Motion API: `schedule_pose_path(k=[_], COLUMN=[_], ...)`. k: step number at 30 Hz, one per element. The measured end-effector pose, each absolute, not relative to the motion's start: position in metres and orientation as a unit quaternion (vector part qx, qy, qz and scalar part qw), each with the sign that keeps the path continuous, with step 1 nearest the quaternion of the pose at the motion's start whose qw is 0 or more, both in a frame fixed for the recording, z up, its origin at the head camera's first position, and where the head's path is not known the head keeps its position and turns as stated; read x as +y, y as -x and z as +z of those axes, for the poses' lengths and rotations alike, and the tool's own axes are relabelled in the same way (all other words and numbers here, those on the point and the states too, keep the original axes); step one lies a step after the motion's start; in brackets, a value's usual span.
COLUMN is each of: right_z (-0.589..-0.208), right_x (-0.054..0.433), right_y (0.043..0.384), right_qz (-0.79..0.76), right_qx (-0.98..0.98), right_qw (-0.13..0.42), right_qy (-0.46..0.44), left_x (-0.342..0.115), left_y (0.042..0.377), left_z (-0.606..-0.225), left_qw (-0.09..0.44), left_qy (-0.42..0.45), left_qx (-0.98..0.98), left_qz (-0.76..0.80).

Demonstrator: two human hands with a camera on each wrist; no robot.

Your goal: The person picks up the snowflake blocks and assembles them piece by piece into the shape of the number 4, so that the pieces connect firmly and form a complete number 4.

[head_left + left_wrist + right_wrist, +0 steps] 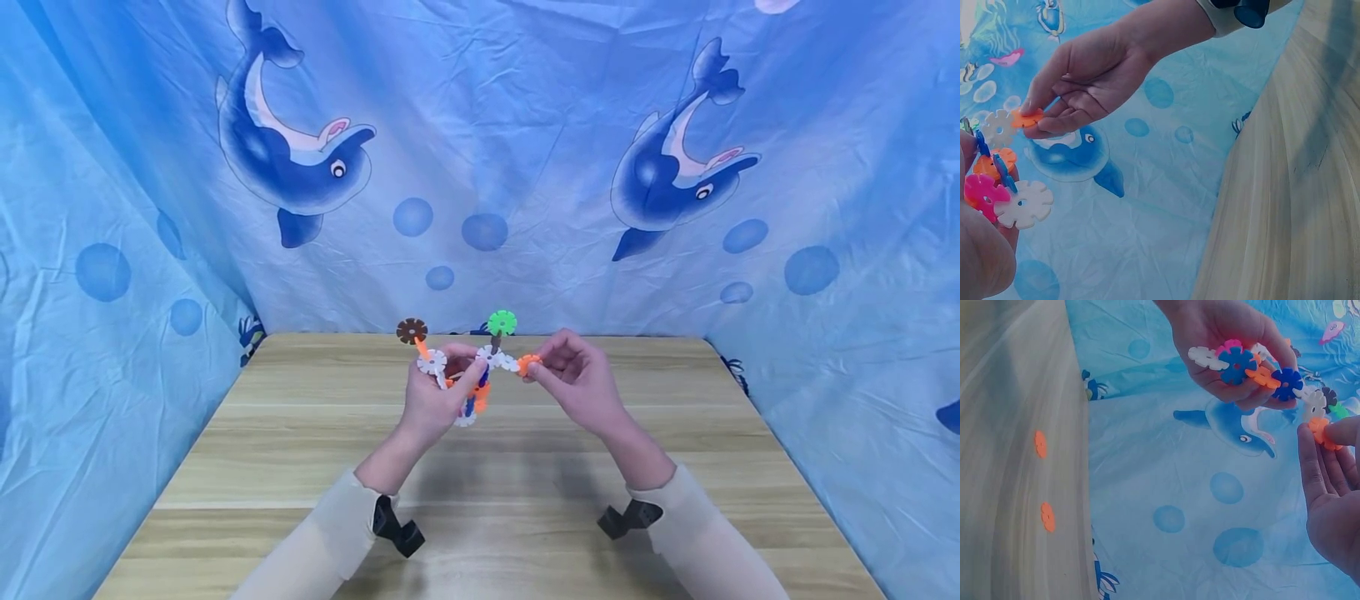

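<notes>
My left hand [438,397] holds a built figure of slotted plastic discs joined edge to edge. A white disc [1025,204], a pink disc [986,195] and blue discs [1238,365] show on it. A brown disc [412,331] and a green disc [502,322] stand up at its top. The left thumb presses near a white disc in the middle. To the right, my right hand [581,379] pinches an orange disc [528,364] between thumb and fingers. That orange disc touches a white disc [1314,405] at the figure's end. The left fingers hide part of the build.
Two loose orange discs, one [1040,444] and another [1047,517], lie on the wooden table [300,467]. A blue curtain [525,167] printed with dolphins surrounds the table at the back and sides. Each wrist wears a black camera mount [397,527].
</notes>
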State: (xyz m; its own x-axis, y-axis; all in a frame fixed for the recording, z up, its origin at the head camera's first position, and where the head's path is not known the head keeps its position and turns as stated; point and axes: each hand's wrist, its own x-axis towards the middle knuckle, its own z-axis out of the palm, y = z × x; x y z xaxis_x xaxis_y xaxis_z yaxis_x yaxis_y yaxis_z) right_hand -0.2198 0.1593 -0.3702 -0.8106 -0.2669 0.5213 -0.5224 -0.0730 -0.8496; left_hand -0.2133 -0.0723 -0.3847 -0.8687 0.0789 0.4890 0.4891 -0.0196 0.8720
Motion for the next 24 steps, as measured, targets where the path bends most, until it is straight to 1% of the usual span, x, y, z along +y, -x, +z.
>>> schedule_pose_path(k=[5,12,18,24], right_z=[-0.373,-0.371,-0.372,-0.371], right_x=[0.156,0.156,0.157,0.155], right_y=[0.218,0.210,0.210,0.210], right_qz=[0.694,0.700,0.712,0.730], right_qx=[-0.658,-0.679,-0.679,-0.657], right_qw=[0.066,0.029,0.017,0.016], right_qy=[-0.284,-0.220,-0.179,-0.189], left_x=[-0.071,-0.070,-0.070,-0.071], left_y=[0.214,0.213,0.213,0.215], left_z=[-0.387,-0.386,-0.383,-0.378], left_qw=[0.150,0.149,0.153,0.150], left_qy=[0.192,0.188,0.215,0.237], left_qx=[-0.677,-0.682,-0.686,-0.686], left_qz=[-0.694,-0.691,-0.678,-0.672])
